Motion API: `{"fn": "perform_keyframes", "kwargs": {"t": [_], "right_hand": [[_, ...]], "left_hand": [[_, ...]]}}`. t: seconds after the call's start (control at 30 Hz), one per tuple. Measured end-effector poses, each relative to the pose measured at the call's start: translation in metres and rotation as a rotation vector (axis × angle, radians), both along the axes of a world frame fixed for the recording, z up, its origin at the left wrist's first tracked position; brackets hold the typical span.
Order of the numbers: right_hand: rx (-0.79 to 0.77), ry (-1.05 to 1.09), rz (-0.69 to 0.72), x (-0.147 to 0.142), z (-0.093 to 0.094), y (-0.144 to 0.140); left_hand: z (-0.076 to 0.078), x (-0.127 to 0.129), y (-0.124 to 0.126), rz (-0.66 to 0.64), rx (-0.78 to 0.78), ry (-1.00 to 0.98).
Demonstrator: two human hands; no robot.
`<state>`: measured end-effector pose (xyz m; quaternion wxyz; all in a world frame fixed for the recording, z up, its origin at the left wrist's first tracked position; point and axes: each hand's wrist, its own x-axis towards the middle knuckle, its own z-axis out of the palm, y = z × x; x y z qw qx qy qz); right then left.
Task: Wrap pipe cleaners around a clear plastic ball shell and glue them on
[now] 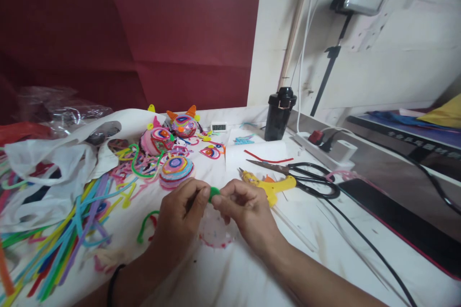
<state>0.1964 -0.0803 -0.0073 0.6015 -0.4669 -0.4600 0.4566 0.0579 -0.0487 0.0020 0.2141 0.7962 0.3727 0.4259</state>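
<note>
My left hand [183, 211] and my right hand [248, 211] meet above the table, fingertips pinched on a small green coiled piece, likely pipe cleaner [214, 194]. Most of that piece is hidden by my fingers. Below them lies a clear round disc [216, 232] with red specks at its rim. Just behind my left hand sits a ball wrapped in coloured pipe-cleaner coils [176, 171]. A yellow glue gun [277, 187] lies right of my right hand, with black-handled scissors [306, 172] beyond it. A bent green pipe cleaner [144, 225] rests left of my left hand.
Loose coloured pipe cleaners [68, 235] and a white plastic bag [43, 177] cover the left side. Decorated animal heads [185, 124] stand at the back, near a small digital clock [218, 127] and a black bottle [279, 115]. A power strip [324, 151] and black cable lie right.
</note>
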Motion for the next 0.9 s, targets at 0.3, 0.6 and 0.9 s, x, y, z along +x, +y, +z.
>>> {"fn": "perform_keyframes", "kwargs": {"t": [0.3, 0.6, 0.9], "right_hand": [[0.333, -0.712, -0.088, 0.013, -0.003, -0.003], [0.109, -0.162, -0.11, 0.006, 0.0, 0.0], [-0.027, 0.083, -0.002, -0.002, -0.001, -0.001]], "left_hand": [[0.001, -0.007, 0.009, -0.104, 0.421, 0.247], [0.005, -0.002, 0.004, -0.024, 0.111, 0.025], [0.001, -0.002, 0.002, 0.003, 0.179, 0.052]]}}
